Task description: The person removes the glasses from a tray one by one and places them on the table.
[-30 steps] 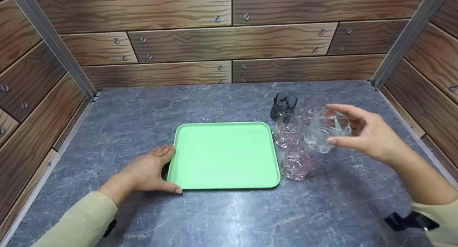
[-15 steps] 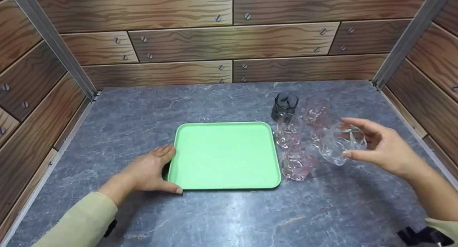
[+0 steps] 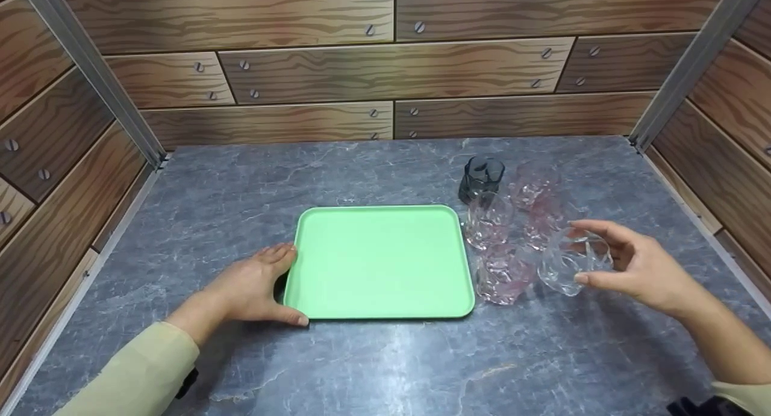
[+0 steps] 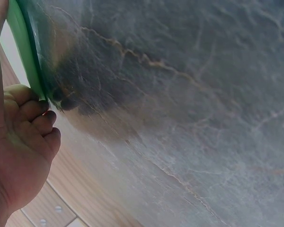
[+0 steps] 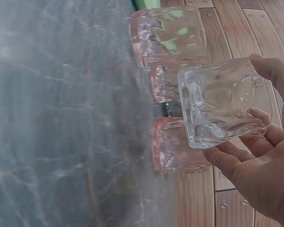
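A clear drinking glass (image 3: 575,262) is in my right hand (image 3: 644,271), thumb on its near side and fingers on its far side. In the right wrist view the clear glass (image 5: 227,101) is upright, its base close over the table among pink-tinted glasses. My left hand (image 3: 250,286) holds the left side of a light green tray (image 3: 379,262), thumb at the near corner. The left wrist view shows curled fingers (image 4: 35,113) at the tray's edge (image 4: 26,52). Right of the tray stand a pink glass (image 3: 505,274) and another glass (image 3: 489,220).
A dark grey glass (image 3: 482,180) stands behind the glass row. Pink glasses stand at the back right (image 3: 535,184) and in the right-hand row (image 3: 545,220). The grey marbled table (image 3: 385,368) is bounded by wood-patterned walls (image 3: 391,70) at the back and sides.
My right hand has carried the clear glass to the right, then lowered it toward me, to the near end of the right-hand row. The left hand and tray stay put.
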Demonstrator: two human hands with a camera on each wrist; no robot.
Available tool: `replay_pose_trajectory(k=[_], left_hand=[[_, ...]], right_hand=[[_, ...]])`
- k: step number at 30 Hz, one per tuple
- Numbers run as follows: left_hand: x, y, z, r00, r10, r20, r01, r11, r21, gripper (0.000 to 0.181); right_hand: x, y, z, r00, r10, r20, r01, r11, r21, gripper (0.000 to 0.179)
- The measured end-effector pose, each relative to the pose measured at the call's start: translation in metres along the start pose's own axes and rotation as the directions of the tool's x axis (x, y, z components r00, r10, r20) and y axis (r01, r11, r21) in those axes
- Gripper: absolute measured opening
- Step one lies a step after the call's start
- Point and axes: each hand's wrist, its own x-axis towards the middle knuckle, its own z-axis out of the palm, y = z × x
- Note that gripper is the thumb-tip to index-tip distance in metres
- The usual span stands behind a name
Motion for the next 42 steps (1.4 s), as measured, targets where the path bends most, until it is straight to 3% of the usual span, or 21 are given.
replay_pose_trajectory(k=[22, 42], left_hand=[[0.0, 0.001, -0.001, 1.0, -0.002, 0.013, 0.002, 1.0, -0.003, 0.139], [0.0, -0.001, 0.001, 1.0, 0.01, 0.01, -0.01, 1.0, -0.007, 0.138]], right_hand=[[-0.004, 0.015, 0.012, 0.998, 0.066, 0.015, -0.067, 0.997, 0.025, 0.074], [-0.004, 0.02, 0.017, 0.998, 0.061, 0.02, -0.062, 0.998, 0.032, 0.076]])
